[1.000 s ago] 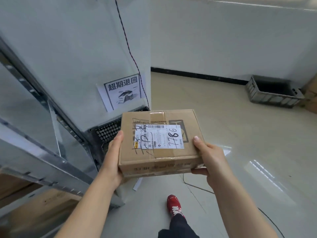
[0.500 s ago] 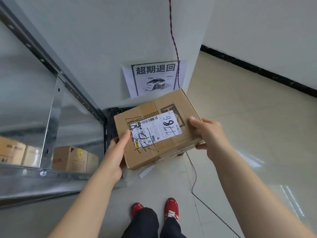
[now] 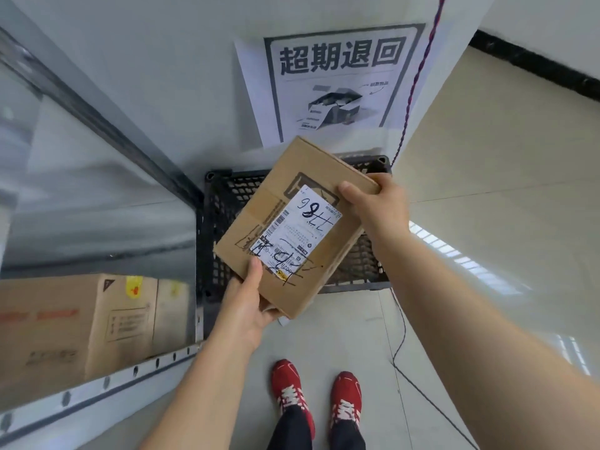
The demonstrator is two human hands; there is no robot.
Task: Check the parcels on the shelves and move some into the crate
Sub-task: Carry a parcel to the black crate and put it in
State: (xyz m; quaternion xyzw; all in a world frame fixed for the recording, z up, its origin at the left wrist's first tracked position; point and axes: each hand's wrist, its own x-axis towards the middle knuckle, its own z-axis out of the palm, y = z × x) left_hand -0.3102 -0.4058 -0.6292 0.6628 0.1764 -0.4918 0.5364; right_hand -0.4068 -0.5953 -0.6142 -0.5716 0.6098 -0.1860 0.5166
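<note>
A brown cardboard parcel (image 3: 293, 222) is held in the air directly above the black lattice crate (image 3: 224, 203), tilted so its long side runs diagonally. The left hand (image 3: 248, 303) grips the parcel's near corner, thumb pressed on the top face and fingers wrapped underneath. The right hand (image 3: 376, 206) clasps the far right edge, thumb on top beside the label.

The white shipping label (image 3: 297, 230) on the parcel's top carries barcodes and small print too fine to read, plus large handwritten black digits that appear to be "7786", seen upside down; more black scrawl runs across the label's lower end onto the cardboard.

On the wall just behind the crate hangs a paper sign (image 3: 337, 82) headed "超期退回", with a drawing of an open box beneath the heading. A twisted red-and-blue cord (image 3: 418, 76) runs down the wall past the sign's right edge.

Left of the crate, a metal shelf (image 3: 97, 384) holds cardboard boxes (image 3: 81, 319) with yellow stickers and blurred red print. Red shoes (image 3: 315, 394) stand on the floor in front of the crate.
</note>
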